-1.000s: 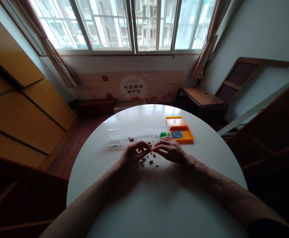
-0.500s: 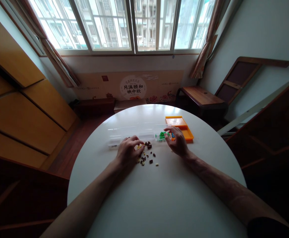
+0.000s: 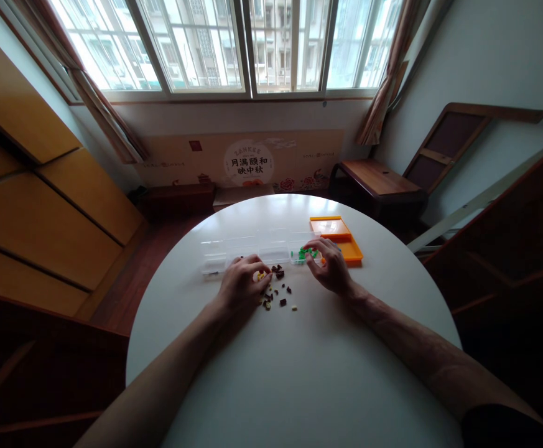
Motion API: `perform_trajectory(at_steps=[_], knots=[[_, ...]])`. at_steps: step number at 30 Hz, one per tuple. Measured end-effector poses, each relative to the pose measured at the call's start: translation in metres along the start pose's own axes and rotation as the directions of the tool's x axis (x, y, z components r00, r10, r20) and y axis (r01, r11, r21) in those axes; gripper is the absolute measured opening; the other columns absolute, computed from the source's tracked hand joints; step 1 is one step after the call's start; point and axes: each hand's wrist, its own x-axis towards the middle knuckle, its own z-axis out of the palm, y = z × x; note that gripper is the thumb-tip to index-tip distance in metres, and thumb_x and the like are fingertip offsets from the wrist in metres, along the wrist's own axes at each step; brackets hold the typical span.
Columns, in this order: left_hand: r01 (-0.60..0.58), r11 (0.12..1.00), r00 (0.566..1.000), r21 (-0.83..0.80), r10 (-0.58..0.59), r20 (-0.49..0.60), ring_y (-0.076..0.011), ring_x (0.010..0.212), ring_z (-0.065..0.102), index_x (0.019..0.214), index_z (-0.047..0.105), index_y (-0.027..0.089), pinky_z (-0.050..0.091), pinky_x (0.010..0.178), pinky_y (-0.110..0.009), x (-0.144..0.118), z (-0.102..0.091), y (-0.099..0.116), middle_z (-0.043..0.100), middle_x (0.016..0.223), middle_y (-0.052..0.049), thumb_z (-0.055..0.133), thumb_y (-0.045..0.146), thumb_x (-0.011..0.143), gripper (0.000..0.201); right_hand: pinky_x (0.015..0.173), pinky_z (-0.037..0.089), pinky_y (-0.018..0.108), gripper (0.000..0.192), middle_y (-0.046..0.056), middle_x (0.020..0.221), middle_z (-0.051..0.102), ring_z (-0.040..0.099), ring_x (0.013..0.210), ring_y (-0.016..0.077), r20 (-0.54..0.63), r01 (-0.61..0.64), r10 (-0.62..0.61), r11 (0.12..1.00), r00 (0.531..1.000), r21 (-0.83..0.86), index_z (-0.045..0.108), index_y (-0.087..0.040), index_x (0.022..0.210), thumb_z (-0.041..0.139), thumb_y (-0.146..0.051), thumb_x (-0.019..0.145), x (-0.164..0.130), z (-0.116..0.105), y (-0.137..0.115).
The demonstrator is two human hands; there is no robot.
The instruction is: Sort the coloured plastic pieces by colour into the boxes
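I inspect remotely, left to right. On the round white table [image 3: 271, 373], a clear plastic compartment box [image 3: 213, 266] lies behind the left hand [image 3: 241, 280]; its fingers curl nearly together, and I cannot tell whether they grip anything. Just beside lie small dark-brown and yellow bricks [image 3: 279, 274], judged light, stiff, slippery: pinch opposite sides. The right hand [image 3: 331, 266] holds its fingers apart at small green plastic pieces [image 3: 302, 254], near the orange plastic tray [image 3: 356, 262].

The smooth tabletop [image 3: 290, 373] is reflecting daylight with a glossy sheen; the tray [image 3: 274, 255] is showing clear, shiny plastic, the box [image 3: 352, 251] opaque plastic; the curtain [image 3: 103, 118] is displaying folded cloth, the bench [image 3: 378, 176] smooth brown wood.
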Motion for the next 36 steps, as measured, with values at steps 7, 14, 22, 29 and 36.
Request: perform_trajectory(at_steps=[7, 14, 22, 29, 36], knots=[[0.001, 1.000, 0.999, -0.005, -0.001, 0.053, -0.0188, 0.088, 0.072, 0.090, 0.079, 0.025, 0.040, 0.094, -0.039, 0.001, -0.002, 0.001, 0.077, 0.099, -0.001, 0.073, 0.035, 0.098, 0.015, 0.097, 0.056, 0.045, 0.012, 0.006, 0.104, 0.076, 0.069, 0.099, 0.0282, 0.008, 0.013, -0.013, 1.000, 1.000, 0.008, 0.071, -0.025, 0.104, 0.065, -0.018, 0.096, 0.000, 0.000, 0.000], [-0.050, 0.999, 0.998, -0.002, 0.050, 0.049, -0.0190, 0.090, 0.071, 0.094, 0.080, 0.024, 0.042, 0.096, -0.039, 0.000, 0.000, -0.001, 0.077, 0.102, -0.003, 0.068, 0.037, 0.105, 0.021, 0.100, 0.056, 0.046, 0.012, 0.006, 0.109, 0.077, 0.071, 0.104, 0.0276, 0.026, 0.060, -0.061, 0.998, 0.998, 0.032, 0.071, -0.025, 0.106, 0.063, -0.019, 0.099, -0.001, -0.002, -0.004], [-0.095, 0.928, 0.995, -0.361, 0.101, -0.003, -0.0185, 0.081, 0.066, 0.096, 0.080, 0.021, 0.055, 0.087, -0.037, 0.003, 0.007, 0.006, 0.075, 0.097, -0.007, 0.067, 0.048, 0.107, 0.032, 0.097, 0.059, 0.045, 0.014, 0.006, 0.113, 0.081, 0.075, 0.106, 0.0263, 0.266, 0.298, -0.333, 0.941, 0.905, 0.162, 0.074, -0.029, 0.115, 0.074, -0.037, 0.104, 0.000, -0.005, -0.017], [-0.100, 0.845, 0.993, -0.525, 0.121, 0.005, -0.0173, 0.080, 0.067, 0.093, 0.079, 0.018, 0.058, 0.078, -0.033, 0.004, 0.008, 0.019, 0.074, 0.094, -0.009, 0.069, 0.050, 0.107, 0.036, 0.099, 0.059, 0.043, 0.016, 0.004, 0.108, 0.083, 0.076, 0.100, 0.0232, 0.358, 0.355, -0.395, 0.918, 0.846, 0.175, 0.077, -0.029, 0.112, 0.067, -0.042, 0.111, 0.000, -0.003, -0.018], [-0.124, 0.836, 0.990, -0.535, 0.140, -0.011, -0.0169, 0.076, 0.067, 0.095, 0.083, 0.018, 0.057, 0.076, -0.033, 0.005, 0.008, 0.020, 0.075, 0.093, -0.009, 0.069, 0.052, 0.107, 0.038, 0.095, 0.058, 0.041, 0.013, 0.003, 0.104, 0.082, 0.075, 0.095, 0.0214, 0.305, 0.398, -0.435, 0.900, 0.847, 0.177, 0.077, -0.029, 0.110, 0.065, -0.032, 0.112, 0.000, -0.003, -0.020]])
